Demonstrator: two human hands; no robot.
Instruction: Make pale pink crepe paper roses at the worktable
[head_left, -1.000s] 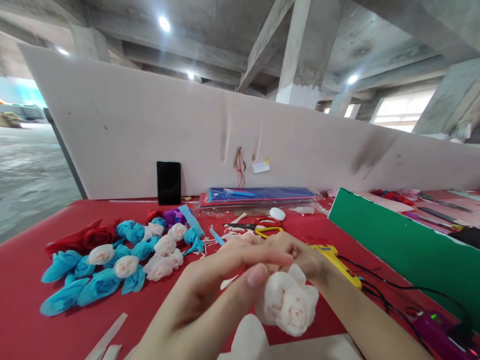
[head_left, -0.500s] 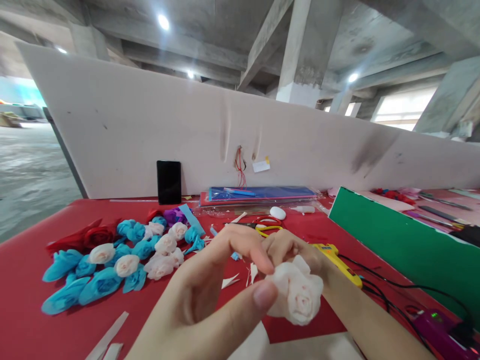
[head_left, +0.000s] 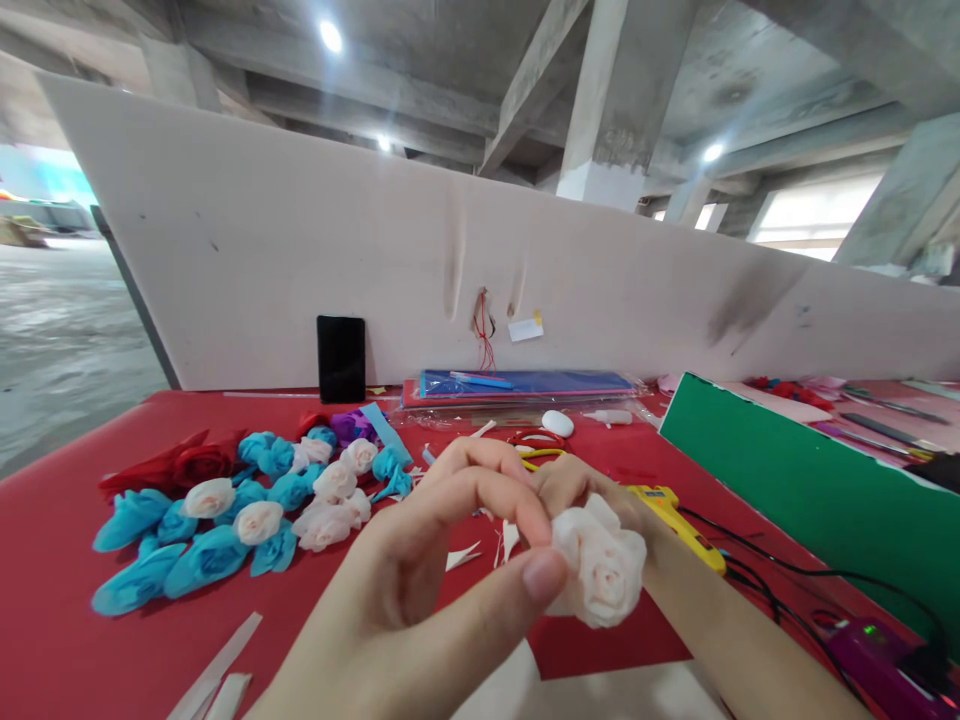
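Observation:
A cream paper rose [head_left: 606, 572] faces me above the table, its petals ruffled around a rolled centre. My left hand [head_left: 457, 540] pinches its left edge between thumb and forefinger. Behind the flower is my right hand [head_left: 574, 485], fingers curled in at its back; the rose hides most of the grip. Left of my hands lies a group of finished-looking blue paper flowers [head_left: 206, 567] and pale roses [head_left: 257, 523], with a red flower [head_left: 202, 463] behind them. White paper scraps [head_left: 463, 556] lie beneath my hands.
A yellow glue gun [head_left: 682, 525] with a black cable lies right of my right arm, near a green board [head_left: 810, 500]. Scissors [head_left: 544, 455] and a white oval object [head_left: 557, 424] are behind my hands. A black tablet [head_left: 341, 358] leans on the white partition [head_left: 300, 240].
Both hands and the rose have risen slightly. My left thumb and forefinger have shifted a little to the right along the petals, and the view has tilted slightly.

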